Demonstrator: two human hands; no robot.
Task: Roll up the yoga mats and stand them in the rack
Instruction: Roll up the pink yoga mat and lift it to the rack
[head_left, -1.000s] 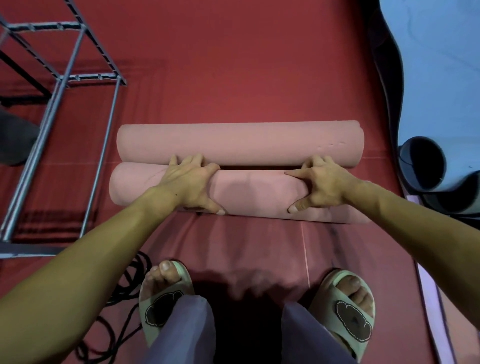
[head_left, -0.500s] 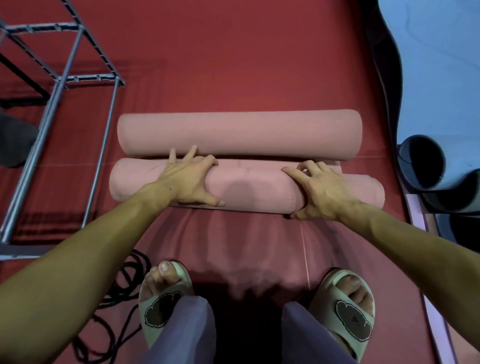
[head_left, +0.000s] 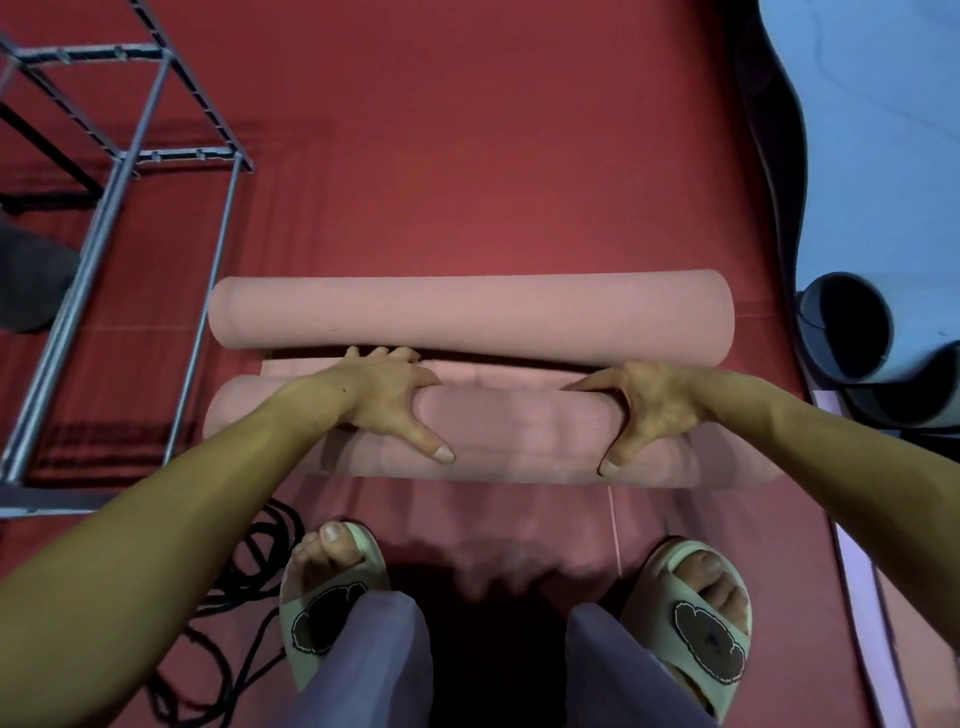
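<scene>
Near pink roll (head_left: 519, 441) lying crosswise on red floor covering (head_left: 467, 156), just ahead of the feet, slightly blurred. Left hand (head_left: 387, 402) gripping it left of centre, fingers curled over the far side, thumb spread along the near face. Right hand (head_left: 641, 410) gripping right of centre the same way, fingers hooked over the top, thumb pressed on the front. Second pink roll (head_left: 467, 312) parallel just beyond, fully rolled, touching or nearly touching the near one; cannot tell if the two belong to one mat. Metal rack (head_left: 119, 171) at left, open frame of grey tubes, standing on the red covering, no mat visible inside the part in view. Dark object (head_left: 31, 286) behind rack at far left, unclear. Blue mat (head_left: 857, 156) at right, partly rolled, hollow end (head_left: 844, 327) facing the camera. Black cable (head_left: 249, 571) coiled by left sandal (head_left: 332, 597); right sandal (head_left: 701, 623) opposite, purple trouser legs (head_left: 363, 665) below
</scene>
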